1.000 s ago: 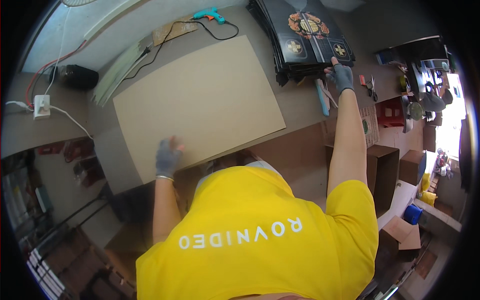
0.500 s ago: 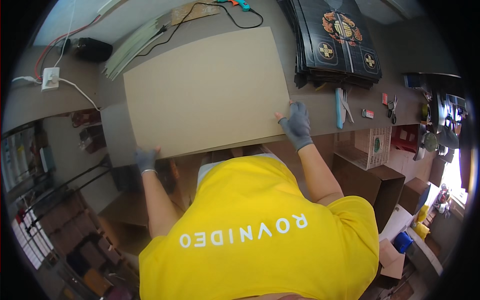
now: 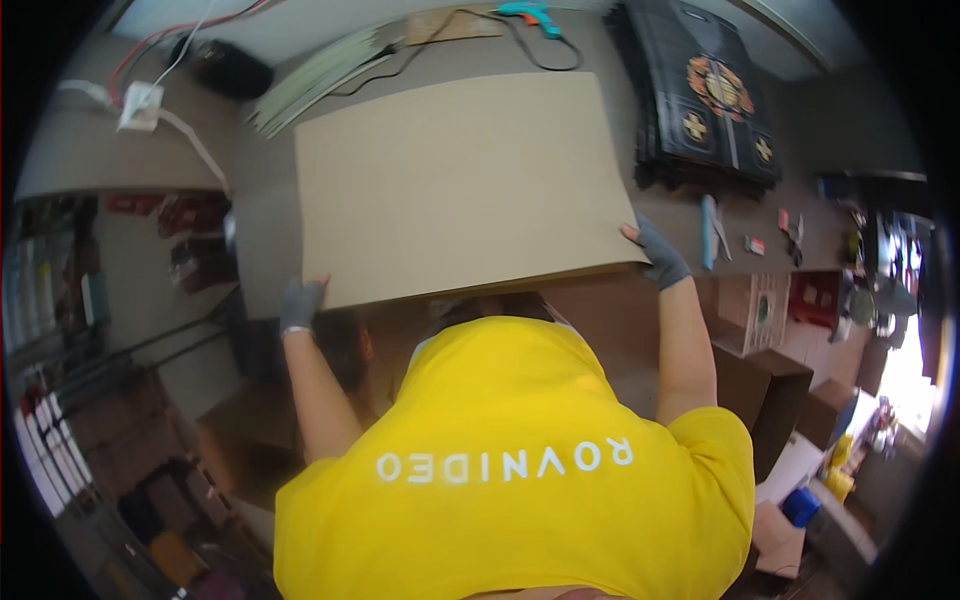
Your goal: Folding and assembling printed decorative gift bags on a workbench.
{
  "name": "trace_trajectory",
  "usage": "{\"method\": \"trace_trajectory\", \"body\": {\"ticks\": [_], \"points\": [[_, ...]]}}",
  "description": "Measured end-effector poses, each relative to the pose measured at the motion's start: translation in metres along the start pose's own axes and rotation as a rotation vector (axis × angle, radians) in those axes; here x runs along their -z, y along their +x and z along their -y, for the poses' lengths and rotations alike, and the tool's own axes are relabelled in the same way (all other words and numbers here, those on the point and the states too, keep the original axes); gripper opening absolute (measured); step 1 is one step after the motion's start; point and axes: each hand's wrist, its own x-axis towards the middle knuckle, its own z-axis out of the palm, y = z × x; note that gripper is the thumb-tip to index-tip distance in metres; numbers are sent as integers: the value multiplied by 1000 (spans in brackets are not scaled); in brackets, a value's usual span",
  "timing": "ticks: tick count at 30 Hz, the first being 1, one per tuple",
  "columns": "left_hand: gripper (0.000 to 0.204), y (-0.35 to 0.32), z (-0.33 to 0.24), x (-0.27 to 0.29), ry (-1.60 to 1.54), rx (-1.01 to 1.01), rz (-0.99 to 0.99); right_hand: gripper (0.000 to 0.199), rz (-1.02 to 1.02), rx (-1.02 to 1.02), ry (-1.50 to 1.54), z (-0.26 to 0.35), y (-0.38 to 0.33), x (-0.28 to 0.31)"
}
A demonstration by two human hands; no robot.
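Observation:
A large tan cardboard sheet (image 3: 460,190) lies across the grey table in front of me, its near edge reaching past the table's front edge. At its near left corner, my left hand (image 3: 303,304), in a grey glove with bare fingertips, is closed on the sheet, thumb on top. My right hand (image 3: 661,256), gloved alike, grips the near right corner with the thumb above and the other fingers hidden beneath. The near edge looks slightly raised and bowed, with a darker layer showing under it.
Right of the sheet stands a stack of black printed panels (image 3: 700,110). Nearer are a light-blue-handled cutter (image 3: 709,235), a small red-and-white box (image 3: 754,245) and scissors (image 3: 795,240). Behind lie pale strips (image 3: 325,75) and a teal glue gun (image 3: 532,15) with its black cord.
The whole view has shifted, so the table things appear farther right and lower. My right hand has moved from the sheet's right side to its near right corner. The near edge appears lifted.

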Motion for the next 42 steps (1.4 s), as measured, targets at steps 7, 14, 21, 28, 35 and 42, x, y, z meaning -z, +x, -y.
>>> {"method": "trace_trajectory", "body": {"ticks": [7,14,21,28,35,42], "points": [[66,81,33,8,-655,-134,272,56,-90,38,-459,-15,3,7],[86,32,-73,52,-580,-667,308,58,-210,87,-690,7,-14,-18],[72,-44,-175,47,25,-639,185,57,-217,153,-656,26,-30,-36],[61,13,-187,-61,412,-1017,-118,44,-63,236,-248,49,-24,-47],[84,4,-200,-80,489,-936,-76,43,-90,334,79,23,11,-45],[135,2,-204,-50,801,-962,188,53,-159,333,68,26,14,-70]]}}
